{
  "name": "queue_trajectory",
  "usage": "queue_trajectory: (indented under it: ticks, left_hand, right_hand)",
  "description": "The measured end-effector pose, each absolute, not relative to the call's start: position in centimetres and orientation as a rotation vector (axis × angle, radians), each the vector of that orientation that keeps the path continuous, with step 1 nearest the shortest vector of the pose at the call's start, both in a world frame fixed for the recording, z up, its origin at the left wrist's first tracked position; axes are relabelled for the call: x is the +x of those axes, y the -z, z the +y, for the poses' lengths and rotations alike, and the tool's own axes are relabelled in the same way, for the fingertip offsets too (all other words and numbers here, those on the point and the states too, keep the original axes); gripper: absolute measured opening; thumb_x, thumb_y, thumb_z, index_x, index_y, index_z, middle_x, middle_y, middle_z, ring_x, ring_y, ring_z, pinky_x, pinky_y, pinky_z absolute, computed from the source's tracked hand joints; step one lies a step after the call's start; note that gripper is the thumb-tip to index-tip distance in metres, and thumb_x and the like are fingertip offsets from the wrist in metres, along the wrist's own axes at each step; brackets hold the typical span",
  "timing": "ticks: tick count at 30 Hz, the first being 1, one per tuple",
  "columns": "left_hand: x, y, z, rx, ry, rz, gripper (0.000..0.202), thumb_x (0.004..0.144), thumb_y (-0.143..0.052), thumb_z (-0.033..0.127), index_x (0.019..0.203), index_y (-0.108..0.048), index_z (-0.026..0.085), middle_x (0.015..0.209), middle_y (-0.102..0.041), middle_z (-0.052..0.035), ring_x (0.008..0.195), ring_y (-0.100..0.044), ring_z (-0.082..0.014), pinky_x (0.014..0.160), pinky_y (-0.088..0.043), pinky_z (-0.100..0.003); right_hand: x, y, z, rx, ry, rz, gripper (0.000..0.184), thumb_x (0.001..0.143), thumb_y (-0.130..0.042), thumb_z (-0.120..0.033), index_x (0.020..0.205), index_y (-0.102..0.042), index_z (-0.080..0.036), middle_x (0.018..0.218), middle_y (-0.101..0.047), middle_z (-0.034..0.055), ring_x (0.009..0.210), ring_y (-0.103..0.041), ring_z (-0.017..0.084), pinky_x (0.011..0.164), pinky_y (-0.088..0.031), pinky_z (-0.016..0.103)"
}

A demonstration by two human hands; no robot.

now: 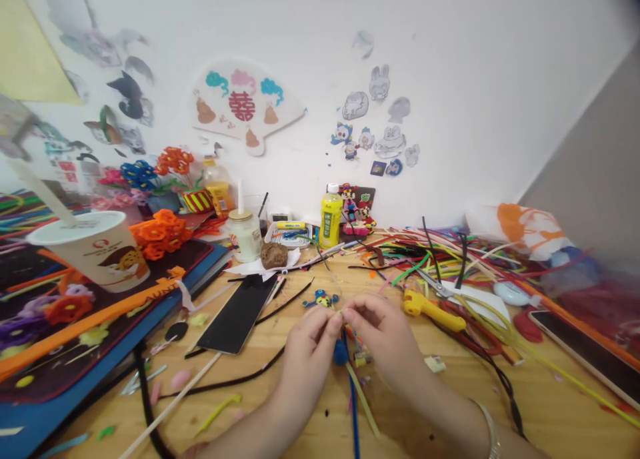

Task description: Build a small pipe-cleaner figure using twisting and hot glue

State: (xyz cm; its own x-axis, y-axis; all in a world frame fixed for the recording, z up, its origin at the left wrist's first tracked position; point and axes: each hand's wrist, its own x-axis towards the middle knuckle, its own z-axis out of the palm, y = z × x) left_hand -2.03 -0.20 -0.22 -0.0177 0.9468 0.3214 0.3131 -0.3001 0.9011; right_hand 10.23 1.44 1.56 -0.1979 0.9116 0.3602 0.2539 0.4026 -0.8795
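Note:
My left hand (313,339) and my right hand (377,329) meet above the middle of the table, both closed in a pinch. Between their fingertips shows a small bit of a pale yellow pipe cleaner (363,399), whose strand seems to hang down below my hands. Beside it runs a blue pipe cleaner (355,415), and a blue fuzzy ball (341,353) sits under my fingers. Just beyond my hands lies a small blue and yellow figure (323,299). The exact hold is partly hidden by my fingers.
Left of my hands lies a black phone (235,315); a paper cup (95,249) stands farther left. A yellow glue gun (434,311), scissors (440,285) and many pipe cleaners lie to the right. A drink bottle (331,217) and a glass jar (245,237) stand at the back.

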Motion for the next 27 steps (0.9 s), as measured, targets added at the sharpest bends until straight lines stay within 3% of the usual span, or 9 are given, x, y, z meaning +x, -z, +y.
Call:
queue_trajectory:
  ticks: [7, 17, 27]
  left_hand:
    - [-2.1, 0.5, 0.0, 1.684, -1.304, 1.32, 0.028, 0.082, -0.041, 0.034, 0.06, -0.05, 0.019, 0.06, -0.05, 0.0, 0.059, -0.047, -0.0149, 0.055, -0.037, -0.024]
    - [-2.2, 0.5, 0.6, 1.435, -1.186, 1.173, 0.036, 0.077, -0.045, 0.048, 0.053, -0.045, 0.02, 0.04, -0.038, 0.0082, 0.035, -0.035, -0.0082, 0.04, -0.03, -0.021]
    - [-2.3, 0.7, 1.1, 1.446, -1.14, 1.161, 0.031, 0.077, -0.045, 0.041, 0.055, -0.045, 0.019, 0.041, -0.04, 0.0079, 0.038, -0.038, -0.0086, 0.043, -0.033, -0.021]
  right_hand:
    - [10.4, -1.6, 2.0, -1.031, -0.664, -1.867, 0.016, 0.081, -0.046, -0.021, 0.066, -0.05, -0.019, 0.067, -0.053, -0.0007, 0.065, -0.048, 0.013, 0.059, -0.038, 0.023]
    - [11.2, -2.0, 3.0, -0.998, -0.642, -1.972, 0.008, 0.079, -0.051, -0.019, 0.075, -0.058, -0.019, 0.072, -0.06, 0.0004, 0.068, -0.055, 0.014, 0.063, -0.042, 0.024]
    - [11.4, -1.8, 3.5, -0.99, -0.518, -2.091, 0.014, 0.08, -0.05, -0.016, 0.068, -0.058, -0.018, 0.068, -0.059, 0.0001, 0.066, -0.053, 0.013, 0.06, -0.039, 0.023]
